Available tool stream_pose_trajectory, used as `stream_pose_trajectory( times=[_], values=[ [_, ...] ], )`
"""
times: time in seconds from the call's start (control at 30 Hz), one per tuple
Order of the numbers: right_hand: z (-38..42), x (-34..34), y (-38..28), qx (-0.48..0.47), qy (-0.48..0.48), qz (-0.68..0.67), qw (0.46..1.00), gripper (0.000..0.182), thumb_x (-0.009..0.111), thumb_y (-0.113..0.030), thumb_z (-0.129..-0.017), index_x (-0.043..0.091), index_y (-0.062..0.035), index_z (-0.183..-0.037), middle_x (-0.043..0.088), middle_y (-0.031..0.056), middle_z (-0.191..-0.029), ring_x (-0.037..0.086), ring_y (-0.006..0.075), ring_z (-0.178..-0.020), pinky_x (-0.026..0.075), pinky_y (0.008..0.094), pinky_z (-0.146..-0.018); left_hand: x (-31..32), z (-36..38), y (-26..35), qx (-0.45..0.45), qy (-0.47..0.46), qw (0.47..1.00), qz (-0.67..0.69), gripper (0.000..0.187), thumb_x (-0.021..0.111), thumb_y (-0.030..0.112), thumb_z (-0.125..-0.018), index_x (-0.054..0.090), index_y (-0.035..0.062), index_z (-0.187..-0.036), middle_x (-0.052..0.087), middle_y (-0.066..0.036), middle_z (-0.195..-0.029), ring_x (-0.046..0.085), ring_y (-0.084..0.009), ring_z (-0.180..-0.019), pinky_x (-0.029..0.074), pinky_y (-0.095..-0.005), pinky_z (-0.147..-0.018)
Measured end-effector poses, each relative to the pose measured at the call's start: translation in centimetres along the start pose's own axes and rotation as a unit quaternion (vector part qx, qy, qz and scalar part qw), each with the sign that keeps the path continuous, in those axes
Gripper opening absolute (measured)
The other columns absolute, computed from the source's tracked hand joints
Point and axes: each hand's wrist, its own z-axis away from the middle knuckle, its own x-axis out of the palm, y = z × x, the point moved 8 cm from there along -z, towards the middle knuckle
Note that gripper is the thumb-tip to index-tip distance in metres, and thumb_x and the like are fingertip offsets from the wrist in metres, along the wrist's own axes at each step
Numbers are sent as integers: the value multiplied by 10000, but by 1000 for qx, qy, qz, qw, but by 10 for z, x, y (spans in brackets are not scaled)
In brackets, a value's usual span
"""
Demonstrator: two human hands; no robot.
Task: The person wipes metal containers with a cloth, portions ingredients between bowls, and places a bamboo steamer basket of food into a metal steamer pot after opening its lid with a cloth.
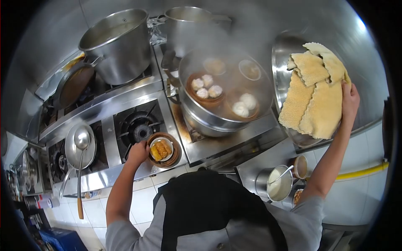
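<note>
My left hand (139,152) is closed at the left rim of a small round bamboo steamer basket (175,144), which sits at the front edge of the stove. Inside the basket is a white bowl (168,157) with yellow-orange food pieces (160,149). Far to the right, my right hand (351,100) grips the edge of large pale-yellow sheets (320,102) with a rough surface and ragged edges. They overlap one another above a shiny metal pan (279,62). My right fingertips are partly hidden by the sheet.
A wide steaming pot (205,119) in the middle holds baskets of dumplings (202,93) and white buns (244,105). Tall stockpots (117,54) stand behind the burner (141,131). To the left, a ladle (81,144) rests in a wok (73,154). A pot of white liquid (278,189) stands front right.
</note>
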Motion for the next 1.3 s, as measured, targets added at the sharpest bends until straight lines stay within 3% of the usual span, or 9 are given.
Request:
stream_pose_trajectory(
  times=[0.33, 0.4, 0.53, 0.57, 0.67, 0.83, 1.07, 1.27, 1.3],
  values=[
    [-5, 9, 13, 21, 2, 7, 1000, 396, 624, -343, -897, 659, 25, -1039, 663, 77, -850, 585, 128, -780, 461, 282, -736, -40, -10, 12, -79, -100, 989, -76, 260, 597, 279, -890, 683, 45, -964, 693, -234, -909, 669, -429, -872, 536, -512, -777],
    [-10, 7, 18, 20, 15, 34, 999, 393, 619, -339, -900, 657, 21, -1053, 663, 75, -854, 583, 125, -775, 459, 278, -736, -102, -28, 56, -35, 12, 998, -50, 201, 639, 242, -877, 686, 49, -906, 700, -200, -885, 677, -397, -834, 543, -474, -730],
    [-15, 14, 32, 68, -7, 12, 998, 358, 596, -297, -938, 649, 13, -1109, 660, 55, -926, 562, 101, -834, 445, 247, -779, -230, -76, 258, 298, 273, 914, -28, 49, 696, 105, -811, 663, 71, -824, 676, -99, -793, 625, -297, -700, 521, -396, -640],
    [-14, 15, 30, 73, -16, -2, 997, 361, 590, -279, -943, 635, 19, -1141, 661, 57, -947, 569, 106, -846, 447, 248, -787, -232, -91, 303, 351, 252, 902, 24, 97, 696, 33, -769, 673, 65, -858, 654, -106, -768, 613, -321, -736, 512, -406, -664],
    [-15, 17, 35, 37, 0, -41, 998, 347, 609, -289, -915, 652, 6, -1092, 667, 57, -896, 581, 107, -804, 454, 264, -748, -163, -164, 386, 410, 83, 900, -123, 163, 654, 205, -836, 686, 48, -861, 681, -141, -806, 650, -325, -825, 538, -416, -717],
    [-18, 26, 47, 51, -8, -65, 997, 324, 605, -250, -923, 642, 17, -1104, 667, 53, -925, 580, 109, -814, 448, 251, -761, -61, -251, 407, 312, -181, 909, -207, 364, 597, 346, -850, 714, 6, -903, 705, -182, -880, 678, -362, -872, 548, -449, -765],
    [-21, 33, 47, 55, -31, -89, 994, 326, 593, -235, -927, 639, 26, -1117, 666, 52, -937, 580, 96, -805, 447, 245, -737, -40, -276, 407, 326, -118, 925, -156, 345, 609, 317, -839, 720, -7, -884, 691, -220, -875, 673, -394, -823, 551, -453, -753],
    [-17, 33, 56, 51, -8, -103, 993, 331, 598, -243, -930, 648, 23, -1121, 672, 53, -936, 578, 97, -815, 448, 241, -750, -97, -237, 421, 329, -79, 936, -98, 232, 646, 194, -798, 715, -1, -904, 682, -224, -843, 668, -391, -806, 544, -456, -767],
    [-15, 34, 58, 46, -8, -109, 993, 331, 598, -243, -930, 648, 23, -1121, 672, 53, -936, 578, 97, -815, 448, 241, -750, -113, -232, 425, 364, 0, 927, -85, 214, 646, 185, -794, 712, -5, -868, 675, -226, -815, 666, -390, -785, 540, -460, -759]
  ],
)
